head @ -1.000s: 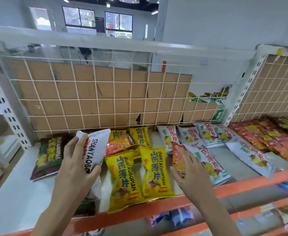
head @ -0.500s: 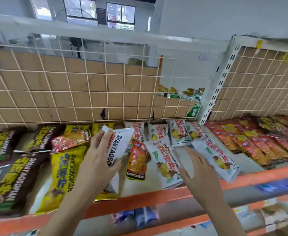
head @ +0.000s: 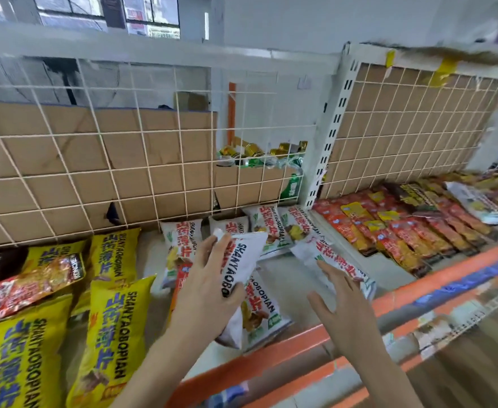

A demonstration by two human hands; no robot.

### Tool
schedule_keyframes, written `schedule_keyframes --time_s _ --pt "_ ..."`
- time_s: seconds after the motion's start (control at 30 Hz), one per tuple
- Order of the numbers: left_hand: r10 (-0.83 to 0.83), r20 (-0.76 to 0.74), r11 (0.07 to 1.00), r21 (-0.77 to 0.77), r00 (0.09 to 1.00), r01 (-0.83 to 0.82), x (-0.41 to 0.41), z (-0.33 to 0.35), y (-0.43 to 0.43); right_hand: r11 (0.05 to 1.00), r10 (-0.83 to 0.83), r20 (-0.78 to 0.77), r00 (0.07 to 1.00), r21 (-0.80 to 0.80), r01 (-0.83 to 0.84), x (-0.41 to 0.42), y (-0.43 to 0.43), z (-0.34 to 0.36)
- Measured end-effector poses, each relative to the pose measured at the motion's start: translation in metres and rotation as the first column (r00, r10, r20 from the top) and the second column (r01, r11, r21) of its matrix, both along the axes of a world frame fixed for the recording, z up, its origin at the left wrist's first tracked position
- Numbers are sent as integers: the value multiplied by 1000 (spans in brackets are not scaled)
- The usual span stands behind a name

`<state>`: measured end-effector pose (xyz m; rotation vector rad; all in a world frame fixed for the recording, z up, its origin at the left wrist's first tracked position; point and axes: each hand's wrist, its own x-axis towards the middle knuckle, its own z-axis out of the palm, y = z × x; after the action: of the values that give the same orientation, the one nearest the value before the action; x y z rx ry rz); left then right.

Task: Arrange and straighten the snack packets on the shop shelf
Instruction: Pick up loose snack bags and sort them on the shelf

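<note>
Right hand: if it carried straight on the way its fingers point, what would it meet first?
Most likely the slanted white packet lying just ahead of the right hand; its fingertips seem almost over it, though depth is unclear.

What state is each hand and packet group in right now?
Left hand, grips white packet above the shelf.
Right hand, open, fingers spread, holding nothing.
Yellow packets, lying flat, overlapping.
Back white packets, lying askew.
Red packets, lying in rows.
</note>
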<state>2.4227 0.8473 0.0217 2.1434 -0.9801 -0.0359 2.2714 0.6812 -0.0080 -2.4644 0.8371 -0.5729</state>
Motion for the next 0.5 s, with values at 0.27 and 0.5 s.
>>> schedule_keyframes --time_s 0.27,0.5 --pt "-107 29 994 -9 994 107 -23 -5 -54 799 109 309 945 538 -269 33 -15 23" --pt "-140 -64 988 56 988 144 -35 -11 -80 552 148 340 929 751 -363 52 -35 25"
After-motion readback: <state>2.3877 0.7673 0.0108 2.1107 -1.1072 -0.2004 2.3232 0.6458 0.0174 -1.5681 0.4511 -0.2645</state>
